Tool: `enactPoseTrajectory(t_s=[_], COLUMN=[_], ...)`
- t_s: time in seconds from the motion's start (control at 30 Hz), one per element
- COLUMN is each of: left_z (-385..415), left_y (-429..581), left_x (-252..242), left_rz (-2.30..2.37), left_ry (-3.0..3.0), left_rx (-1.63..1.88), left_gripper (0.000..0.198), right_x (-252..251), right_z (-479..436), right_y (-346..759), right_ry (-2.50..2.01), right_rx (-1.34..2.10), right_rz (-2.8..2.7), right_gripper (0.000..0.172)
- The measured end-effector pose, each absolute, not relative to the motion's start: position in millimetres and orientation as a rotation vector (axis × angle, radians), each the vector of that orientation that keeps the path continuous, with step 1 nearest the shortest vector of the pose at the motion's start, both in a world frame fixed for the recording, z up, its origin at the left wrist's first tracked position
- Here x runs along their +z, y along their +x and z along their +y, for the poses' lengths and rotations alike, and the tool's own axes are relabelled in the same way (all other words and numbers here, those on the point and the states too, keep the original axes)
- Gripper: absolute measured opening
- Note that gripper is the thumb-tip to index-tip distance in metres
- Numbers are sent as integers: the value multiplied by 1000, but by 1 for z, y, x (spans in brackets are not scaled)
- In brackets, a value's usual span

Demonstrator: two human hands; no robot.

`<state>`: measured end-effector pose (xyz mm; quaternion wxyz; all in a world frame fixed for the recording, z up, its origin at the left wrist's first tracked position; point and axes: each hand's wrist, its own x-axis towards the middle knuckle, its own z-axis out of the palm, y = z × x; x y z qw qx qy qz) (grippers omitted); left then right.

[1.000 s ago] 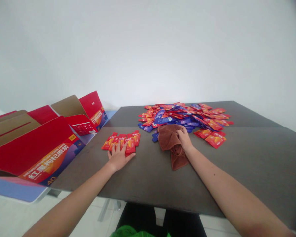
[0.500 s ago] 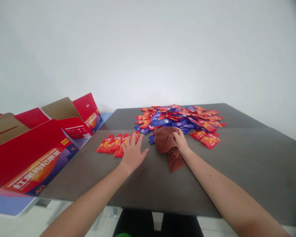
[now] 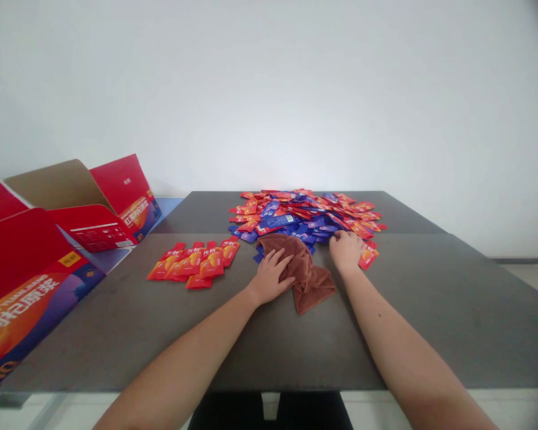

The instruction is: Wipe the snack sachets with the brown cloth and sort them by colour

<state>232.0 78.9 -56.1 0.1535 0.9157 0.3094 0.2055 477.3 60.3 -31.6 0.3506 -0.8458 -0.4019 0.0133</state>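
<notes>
A crumpled brown cloth [image 3: 305, 269] lies on the table in front of a heap of sachets. My left hand [image 3: 271, 278] rests on its near left side, fingers spread and thumb apart. At the heap's front right edge is my right hand [image 3: 346, 251], its fingers bent and their tips hidden, so whatever is under them cannot be made out. One orange-red sachet [image 3: 368, 255] sticks out just to its right. The heap mixes red and blue sachets [image 3: 305, 214]. To the left, several orange-red sachets [image 3: 199, 263] lie in an overlapping cluster.
Open red cardboard boxes [image 3: 22, 263] with printed sides stand along the left, on a blue surface [image 3: 116, 254] beside the grey table [image 3: 170, 322]. A plain white wall [image 3: 269, 95] rises behind.
My right hand has let go of the brown cloth and moved to the sachets at its right. My left hand has left the orange-red cluster and come onto the cloth. The view has shifted rightward.
</notes>
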Motion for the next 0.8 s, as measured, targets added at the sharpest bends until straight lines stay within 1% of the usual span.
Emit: enactPoseTrajectory(t_s=[0.1,0.23,0.33,0.47,0.67,0.73,0.8], left_z=[78,79,79,78,76,74,71], left_y=[232,233,233,233,234,235,236], left_x=[-54,-55,-55,-54,-53,-51,-47], left_rz=[884,882,878,884,899,913,910], left_ry=[2621,2630,2628,2632,2630,2586,2467], left_rx=[577,564,563,558,539,566,691], left_gripper=[66,65,63,60,59,56,52], right_x=[-36,-44,-46,-48,-38,-27,-13], right_z=[56,50,34,2,-21,-19,-17], right_y=[490,482,467,453,455,461,463], right_ry=[-2427,-2564,-2558,-2477,-2393,-2385,-2407], right_rx=[20,77,65,6,-135,-190,-262], right_rz=[-980,-1143,-1360,-1652,-1826,-1793,-1691], right_gripper=[48,53,52,44,32,32,38])
